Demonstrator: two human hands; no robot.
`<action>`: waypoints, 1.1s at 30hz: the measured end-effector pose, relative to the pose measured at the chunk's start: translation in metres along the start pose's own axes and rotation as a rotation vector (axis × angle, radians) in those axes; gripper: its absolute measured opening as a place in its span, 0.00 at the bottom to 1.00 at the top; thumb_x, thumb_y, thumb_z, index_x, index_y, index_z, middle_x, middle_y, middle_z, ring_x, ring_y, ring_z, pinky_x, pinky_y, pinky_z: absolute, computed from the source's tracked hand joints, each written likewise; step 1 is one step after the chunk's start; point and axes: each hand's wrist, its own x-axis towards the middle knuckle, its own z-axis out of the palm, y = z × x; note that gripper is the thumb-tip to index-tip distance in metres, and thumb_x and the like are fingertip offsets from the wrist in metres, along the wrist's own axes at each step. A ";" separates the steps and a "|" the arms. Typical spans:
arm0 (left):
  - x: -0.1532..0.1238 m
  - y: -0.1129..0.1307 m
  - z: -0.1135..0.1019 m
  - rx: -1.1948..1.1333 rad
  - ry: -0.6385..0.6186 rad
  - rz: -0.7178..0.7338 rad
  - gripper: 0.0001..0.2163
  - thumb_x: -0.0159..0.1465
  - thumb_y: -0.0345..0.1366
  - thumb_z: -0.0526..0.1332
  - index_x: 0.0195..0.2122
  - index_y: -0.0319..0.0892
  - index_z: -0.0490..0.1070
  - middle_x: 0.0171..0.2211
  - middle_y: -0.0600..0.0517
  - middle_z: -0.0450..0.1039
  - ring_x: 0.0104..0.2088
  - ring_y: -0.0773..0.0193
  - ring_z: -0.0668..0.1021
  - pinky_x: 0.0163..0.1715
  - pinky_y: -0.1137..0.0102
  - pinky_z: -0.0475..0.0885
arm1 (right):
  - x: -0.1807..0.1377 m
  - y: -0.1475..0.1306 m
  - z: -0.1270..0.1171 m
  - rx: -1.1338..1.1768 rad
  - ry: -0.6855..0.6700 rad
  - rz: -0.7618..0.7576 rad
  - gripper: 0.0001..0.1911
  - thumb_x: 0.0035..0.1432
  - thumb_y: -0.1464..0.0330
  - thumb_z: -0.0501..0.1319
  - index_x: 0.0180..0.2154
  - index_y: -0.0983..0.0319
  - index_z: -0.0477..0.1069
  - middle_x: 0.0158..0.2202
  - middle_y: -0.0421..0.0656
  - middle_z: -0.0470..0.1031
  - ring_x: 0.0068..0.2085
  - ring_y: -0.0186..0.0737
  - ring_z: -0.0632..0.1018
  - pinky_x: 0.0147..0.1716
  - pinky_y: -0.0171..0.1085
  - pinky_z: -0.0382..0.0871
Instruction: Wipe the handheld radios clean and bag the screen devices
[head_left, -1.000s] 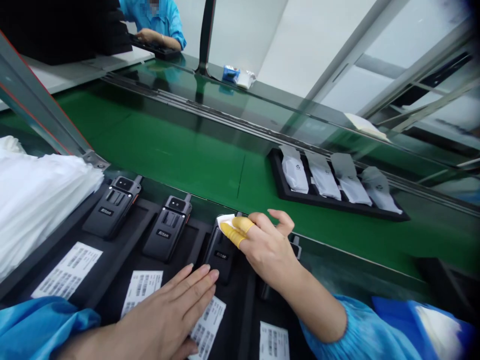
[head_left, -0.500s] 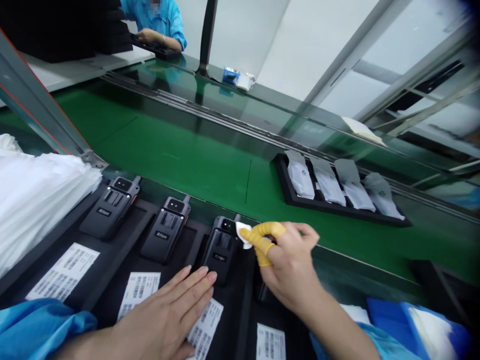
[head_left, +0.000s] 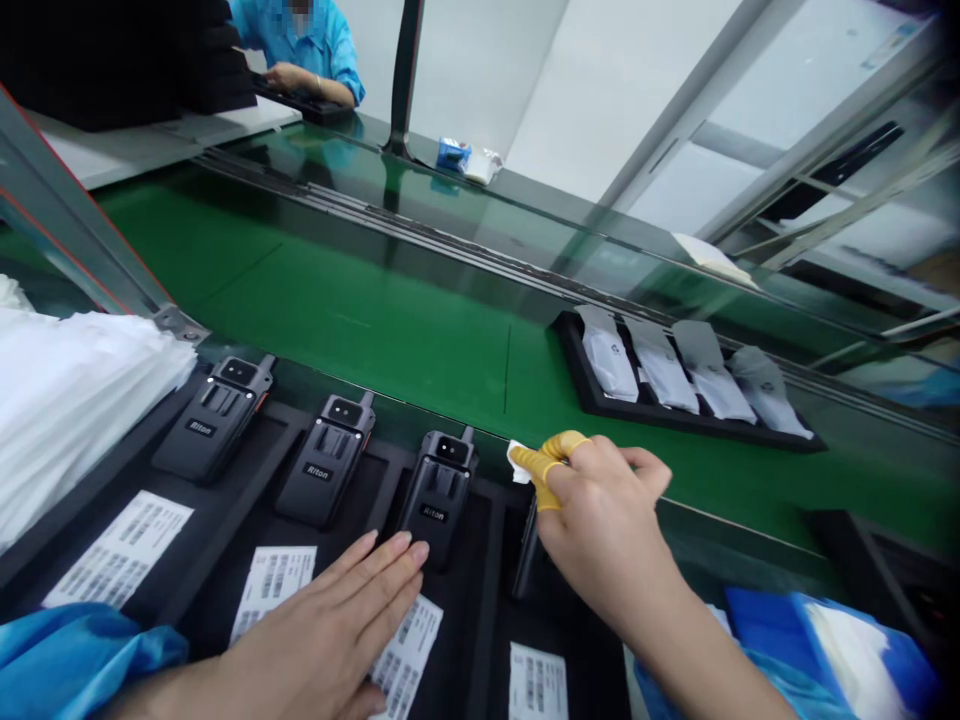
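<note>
My left hand (head_left: 322,630) lies flat with fingers stretched out, its fingertips at the lower end of the third handheld radio (head_left: 439,490) and partly over a barcode label sheet (head_left: 409,650). Yellow finger cots cover fingertips of my right hand (head_left: 600,510), which pinches a small white wipe (head_left: 519,462). That hand is above a fourth radio (head_left: 527,550), mostly hidden beneath it. Two more radios, a left one (head_left: 214,420) and a middle one (head_left: 326,460), lie back up in the black foam tray (head_left: 251,470), each in its own compartment above a label sheet.
White bags (head_left: 82,390) are piled at the left. Across the green belt (head_left: 360,310), a black tray (head_left: 592,395) holds several bagged items. Blue and white packaging (head_left: 825,640) lies at the right. A co-worker in blue (head_left: 330,60) sits at the far side.
My right hand has moved right with the wipe, away from the third radio's top corner to above the fourth one. The left hand stays flat in place.
</note>
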 end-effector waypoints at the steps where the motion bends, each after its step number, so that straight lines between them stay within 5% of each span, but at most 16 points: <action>1: -0.001 0.000 0.000 -0.002 0.013 -0.005 0.26 0.60 0.34 0.60 0.61 0.36 0.59 0.63 0.43 0.53 0.62 0.54 0.61 0.61 0.61 0.56 | 0.002 -0.002 0.000 0.000 0.016 -0.019 0.11 0.38 0.80 0.53 0.14 0.61 0.66 0.22 0.42 0.61 0.30 0.40 0.62 0.37 0.45 0.48; 7: -0.004 -0.003 0.003 -0.025 0.071 -0.003 0.25 0.62 0.34 0.58 0.61 0.39 0.58 0.63 0.46 0.55 0.63 0.57 0.59 0.62 0.64 0.53 | 0.016 -0.037 0.017 -0.007 0.064 -0.223 0.13 0.51 0.80 0.54 0.26 0.59 0.73 0.29 0.41 0.69 0.35 0.39 0.65 0.45 0.47 0.48; 12: -0.002 -0.004 -0.003 -0.038 0.018 -0.006 0.26 0.61 0.32 0.57 0.61 0.38 0.58 0.63 0.45 0.54 0.62 0.56 0.60 0.61 0.62 0.55 | 0.012 -0.045 0.026 -0.041 0.124 -0.319 0.13 0.54 0.79 0.53 0.25 0.60 0.72 0.30 0.42 0.71 0.36 0.40 0.65 0.49 0.47 0.47; 21: -0.004 -0.002 -0.001 -0.052 0.055 -0.009 0.27 0.61 0.33 0.59 0.62 0.39 0.57 0.63 0.46 0.53 0.63 0.56 0.59 0.62 0.63 0.54 | -0.007 -0.031 0.024 -0.059 0.095 -0.298 0.13 0.51 0.80 0.56 0.21 0.60 0.67 0.23 0.39 0.64 0.34 0.38 0.64 0.50 0.46 0.45; 33: -0.004 0.000 0.001 0.032 0.112 0.011 0.25 0.61 0.35 0.59 0.60 0.37 0.60 0.63 0.44 0.56 0.62 0.55 0.62 0.61 0.63 0.54 | -0.021 -0.014 0.023 -0.167 0.135 -0.216 0.17 0.54 0.81 0.50 0.21 0.59 0.67 0.24 0.39 0.67 0.33 0.36 0.64 0.45 0.44 0.49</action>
